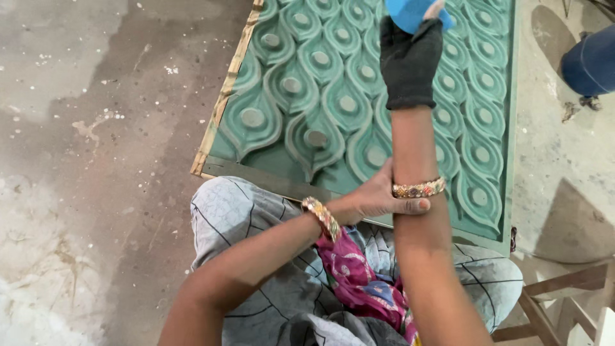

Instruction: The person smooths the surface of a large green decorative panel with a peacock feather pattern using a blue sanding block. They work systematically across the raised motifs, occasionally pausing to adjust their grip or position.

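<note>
A green carved panel (307,83) with raised teardrop shapes lies across my lap and the floor. My right hand (410,61) wears a black glove and is closed on a blue pad (410,11) held over the panel's upper part. My left hand (384,195) is bare and clasps my right forearm near the panel's near edge. Both wrists carry gold bangles.
The panel rests on a wooden frame edge (221,102) at its left. Stained concrete floor (96,128) spreads to the left. A blue-clad person's limb (589,64) shows at the top right. A wooden stool frame (564,288) stands at the bottom right.
</note>
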